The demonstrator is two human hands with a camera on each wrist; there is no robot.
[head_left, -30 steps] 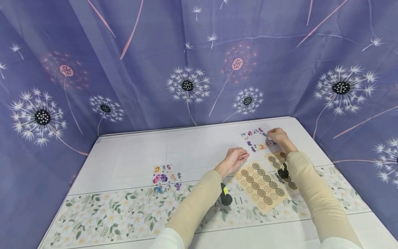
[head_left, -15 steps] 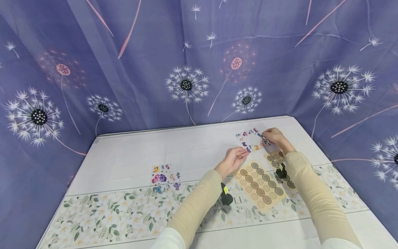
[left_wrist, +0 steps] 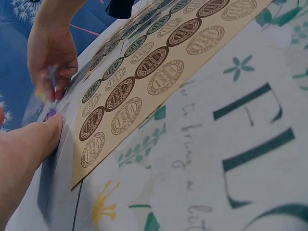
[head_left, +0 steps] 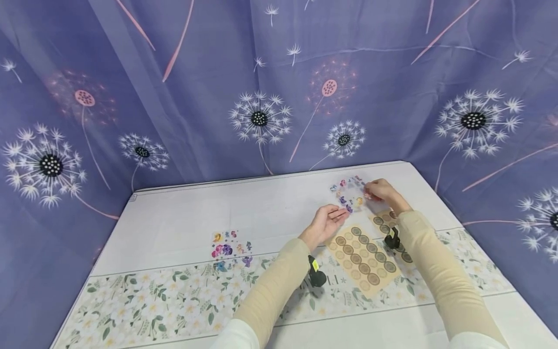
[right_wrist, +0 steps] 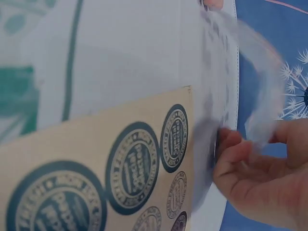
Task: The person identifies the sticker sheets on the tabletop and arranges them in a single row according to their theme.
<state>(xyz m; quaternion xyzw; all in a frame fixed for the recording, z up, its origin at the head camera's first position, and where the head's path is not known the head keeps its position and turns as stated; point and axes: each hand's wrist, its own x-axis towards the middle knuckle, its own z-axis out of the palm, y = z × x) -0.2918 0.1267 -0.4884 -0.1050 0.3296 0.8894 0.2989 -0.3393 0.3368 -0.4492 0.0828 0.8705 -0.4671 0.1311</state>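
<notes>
So from the head view, the left hand (head_left: 326, 225) has its fingers fairly straight, tips at the near-left corner of a clear sticker sheet (head_left: 347, 195), while the right hand (head_left: 380, 189) has its right edge pinched between thumb and fingers. The sheet sits between the two hands, stretching away and rightward from the left fingertips, lifted edge toward the right hand. Couldn't call its long axis tbh, the right side is bent and hidden by that hand. Just nearer than the hands are two tan label sheets (head_left: 365, 261), the right one partly under the forearm; another sticker sheet (head_left: 232, 249) is well left of the left hand. Left wrist cam crops the left hand, and the clear sheet is a blur below the right fingers. Right wrist cam has the film bowing up off the table into the right hand's pinch, prints smeared, only a bit of fingertip at the top.
</notes>
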